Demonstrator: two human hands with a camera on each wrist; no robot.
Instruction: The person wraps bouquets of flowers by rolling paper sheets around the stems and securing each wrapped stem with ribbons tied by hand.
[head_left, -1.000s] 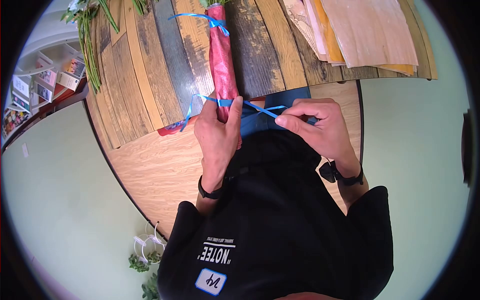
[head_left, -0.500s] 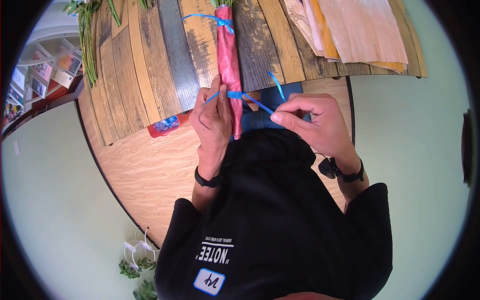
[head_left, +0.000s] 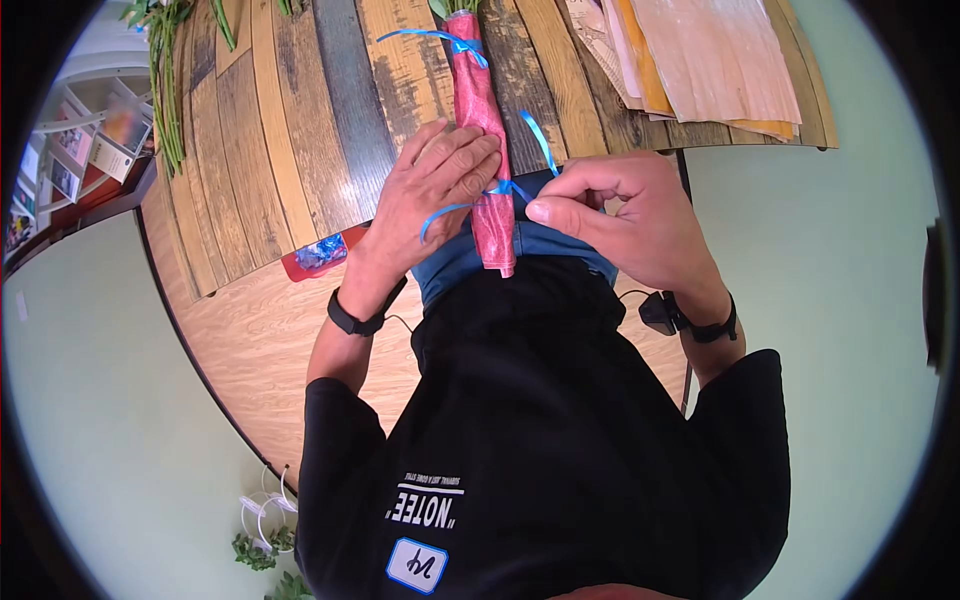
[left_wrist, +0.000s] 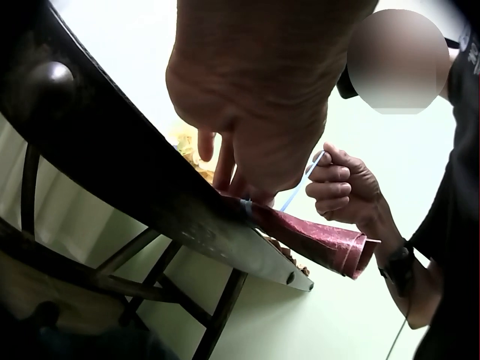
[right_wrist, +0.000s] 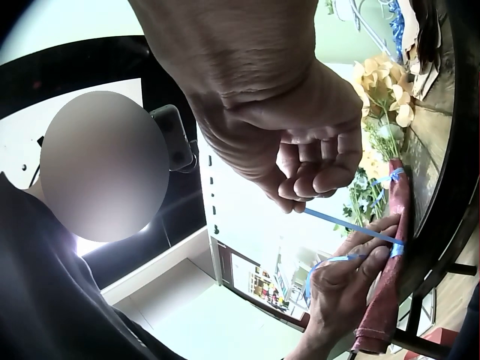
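In the head view, a bouquet handle wrapped in shiny red paper runs across the table edge toward the person's body. A blue ribbon circles its lower part. My left hand lies across the wrap just above that band, fingers extended and pressing on it; a ribbon tail hangs out beneath the palm. My right hand pinches the ribbon's other side between thumb and forefinger. In the right wrist view that ribbon length stretches taut from the fingertips to the wrap. A second blue ribbon bow is tied higher up.
Sheets of pink and yellow wrapping paper lie stacked at the table's right. Green stems hang over the wooden table at far left. Yellow flowers show at the bouquet's top. A red box sits below the table edge.
My left hand has gone from gripping the wrap and ribbon to lying across it with fingers extended. The wrapped handle has shifted right; my right hand keeps pinching the ribbon.
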